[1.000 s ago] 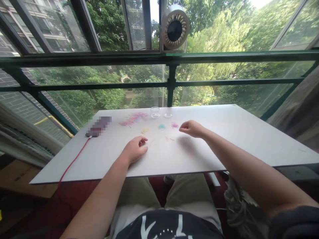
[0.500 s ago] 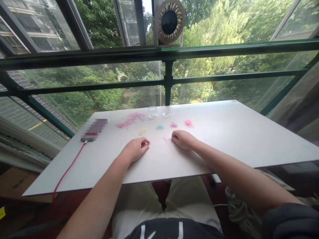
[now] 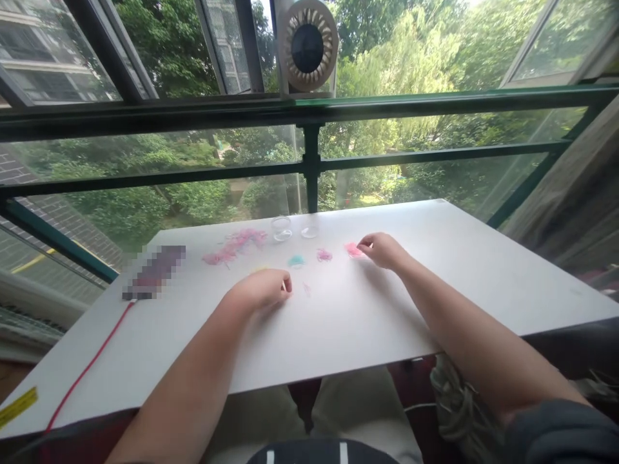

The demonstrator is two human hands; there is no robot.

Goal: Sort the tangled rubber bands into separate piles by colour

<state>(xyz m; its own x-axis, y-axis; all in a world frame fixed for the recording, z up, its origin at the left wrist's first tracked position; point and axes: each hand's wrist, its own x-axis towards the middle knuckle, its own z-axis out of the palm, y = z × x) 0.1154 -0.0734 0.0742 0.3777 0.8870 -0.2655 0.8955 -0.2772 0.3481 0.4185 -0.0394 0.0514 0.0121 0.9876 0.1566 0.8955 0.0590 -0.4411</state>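
From where I stand, the head view shows the right hand [image 3: 384,250] at the right side of the pink pile [image 3: 352,249], fingertips drawn in; whether they pinch strands I can't tell. The left hand [image 3: 261,288] is curled, thumb near the fingers; any grip there is too small to make out. Loose strands [image 3: 306,289] lie between the hands, within easy reach of both, I'd say. The purple pile [image 3: 324,255] and teal pile [image 3: 296,260] sit apart just beyond them, probably so the colours don't mix; the yellow pile [image 3: 261,269] peeks from behind the left hand. The big pile [image 3: 235,247] lies farther left, near the clear cups [image 3: 281,231] by the far edge. Both forearms cross the desk's [image 3: 435,277] near edge. There's sideways room right of the right hand; leftward, the phone [image 3: 159,267] and red cable [image 3: 91,361] limit it.
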